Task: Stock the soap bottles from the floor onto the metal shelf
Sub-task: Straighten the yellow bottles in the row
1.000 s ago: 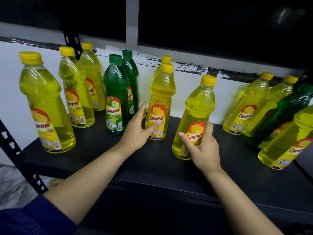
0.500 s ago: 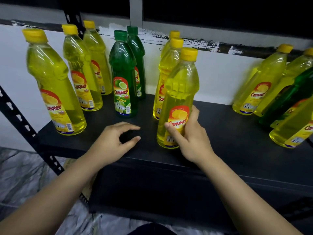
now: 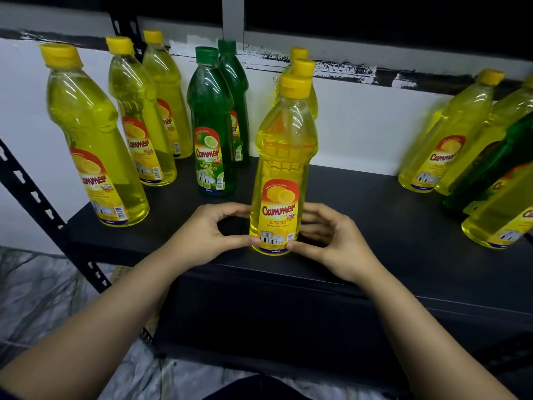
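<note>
Left hand (image 3: 212, 236) newly beside right hand (image 3: 331, 241), both clasping lemon bottle (image 3: 281, 174) on black shelf (image 3: 375, 226).

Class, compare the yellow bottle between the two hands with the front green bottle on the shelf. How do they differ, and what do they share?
The yellow bottle holds yellow liquid under a yellow cap; the green bottle is green with a green cap. The yellow bottle's label reads Lemon, the green bottle's Lime. The left hand and right hand grip the yellow bottle near the shelf front; the green bottle stands untouched, farther back. Both stand upright, share a shape and carry Cammer labels.
</note>
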{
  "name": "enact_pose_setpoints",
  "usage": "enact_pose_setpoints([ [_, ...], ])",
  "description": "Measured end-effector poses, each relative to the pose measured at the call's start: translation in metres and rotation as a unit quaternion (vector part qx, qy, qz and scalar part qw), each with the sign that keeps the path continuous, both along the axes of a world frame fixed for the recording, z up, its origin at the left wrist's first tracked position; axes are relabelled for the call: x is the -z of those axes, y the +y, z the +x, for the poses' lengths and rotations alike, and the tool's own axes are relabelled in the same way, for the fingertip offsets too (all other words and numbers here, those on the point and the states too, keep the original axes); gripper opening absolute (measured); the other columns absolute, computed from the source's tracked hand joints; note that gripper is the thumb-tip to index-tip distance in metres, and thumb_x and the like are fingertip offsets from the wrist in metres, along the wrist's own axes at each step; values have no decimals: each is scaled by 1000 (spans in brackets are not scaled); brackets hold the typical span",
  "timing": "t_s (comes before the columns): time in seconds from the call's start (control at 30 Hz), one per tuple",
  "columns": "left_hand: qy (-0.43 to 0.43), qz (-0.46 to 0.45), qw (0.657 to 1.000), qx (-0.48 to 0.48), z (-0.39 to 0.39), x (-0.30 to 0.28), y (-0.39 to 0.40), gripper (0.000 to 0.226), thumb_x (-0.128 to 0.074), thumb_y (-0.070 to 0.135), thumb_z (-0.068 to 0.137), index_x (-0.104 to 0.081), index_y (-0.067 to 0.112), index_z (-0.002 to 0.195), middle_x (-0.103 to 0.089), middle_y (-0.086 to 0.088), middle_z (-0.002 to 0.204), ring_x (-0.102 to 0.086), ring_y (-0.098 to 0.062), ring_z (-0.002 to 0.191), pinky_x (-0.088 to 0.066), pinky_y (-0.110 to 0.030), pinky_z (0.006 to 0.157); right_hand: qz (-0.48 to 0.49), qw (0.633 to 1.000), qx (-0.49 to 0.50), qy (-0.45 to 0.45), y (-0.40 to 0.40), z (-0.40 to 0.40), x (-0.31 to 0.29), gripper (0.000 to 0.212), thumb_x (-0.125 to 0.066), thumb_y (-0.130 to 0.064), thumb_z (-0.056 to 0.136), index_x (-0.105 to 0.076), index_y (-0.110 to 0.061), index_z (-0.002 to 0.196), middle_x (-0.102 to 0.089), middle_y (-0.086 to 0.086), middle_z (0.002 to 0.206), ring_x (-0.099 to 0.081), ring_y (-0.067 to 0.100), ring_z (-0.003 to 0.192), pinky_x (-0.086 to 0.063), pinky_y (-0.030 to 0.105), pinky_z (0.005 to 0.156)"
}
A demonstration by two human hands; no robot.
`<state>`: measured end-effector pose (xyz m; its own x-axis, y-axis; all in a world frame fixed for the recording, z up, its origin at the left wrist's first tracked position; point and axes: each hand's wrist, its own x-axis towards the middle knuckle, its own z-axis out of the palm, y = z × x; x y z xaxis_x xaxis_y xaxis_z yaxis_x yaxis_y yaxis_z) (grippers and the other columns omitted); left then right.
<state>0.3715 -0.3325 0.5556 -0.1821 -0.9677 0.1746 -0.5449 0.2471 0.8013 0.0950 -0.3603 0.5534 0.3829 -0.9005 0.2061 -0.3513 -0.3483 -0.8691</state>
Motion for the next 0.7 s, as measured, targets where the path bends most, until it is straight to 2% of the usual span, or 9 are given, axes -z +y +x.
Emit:
enact_pose_setpoints([
  [0.1, 3, 8, 1000, 9, 2, 0, -1, 60, -87, 43, 72, -69, 35, 129, -71, 23, 126, -60, 8, 124, -43, -24, 110, 14, 1000, -4, -13, -4, -4, 2, 67, -93, -12, 74, -65, -18, 134, -77, -4, 123, -74, 14, 112, -57, 41, 105],
  [0.3, -1, -3, 1000, 3, 1, -2, 3, 56, -86, 43, 71, -65, 46, 123, -68, 30, 125, -59, 10, 122, -44, -27, 114, 14, 1000, -11, -19, -3, -3, 3, 66, -92, -15, 76, -64, -20, 136, -75, -4, 125, -74, 14, 113, -56, 44, 105],
  [0.37, 13, -36, 999, -8, -1, -1, 9, 64, -85, 43, 75, -61, 40, 134, -68, 25, 130, -59, 6, 126, -44, -31, 115, 8, 1000, -9, -29, -1, -3, 0, 66, -89, -23, 80, -61, -21, 139, -74, -3, 126, -72, 15, 117, -56, 46, 106],
  [0.47, 47, -120, 988, -83, -5, -3, 24, 78, -81, 43, 82, -48, 31, 152, -59, 14, 145, -54, 1, 133, -43, -26, 113, -33, 998, 26, -42, 2, -9, -3, 64, -81, -36, 89, -55, -26, 146, -71, -6, 131, -66, 11, 125, -55, 45, 107],
  [0.57, 36, -186, 973, -134, -13, -3, 44, 82, -78, 42, 86, -42, 26, 157, -51, 9, 153, -46, -1, 142, -38, -22, 115, -97, 991, 88, -24, 5, -23, -9, 70, -77, -48, 90, -48, -33, 152, -65, -12, 141, -57, 0, 134, -48, 39, 113],
  [0.7, -13, -243, 961, -131, -30, -2, 66, 74, -76, 41, 92, -45, 17, 155, -48, 3, 155, -42, -7, 146, -34, -19, 118, -152, 978, 139, 25, 9, -39, -21, 78, -72, -60, 87, -43, -35, 155, -57, -12, 150, -46, -4, 142, -39, 34, 119],
])
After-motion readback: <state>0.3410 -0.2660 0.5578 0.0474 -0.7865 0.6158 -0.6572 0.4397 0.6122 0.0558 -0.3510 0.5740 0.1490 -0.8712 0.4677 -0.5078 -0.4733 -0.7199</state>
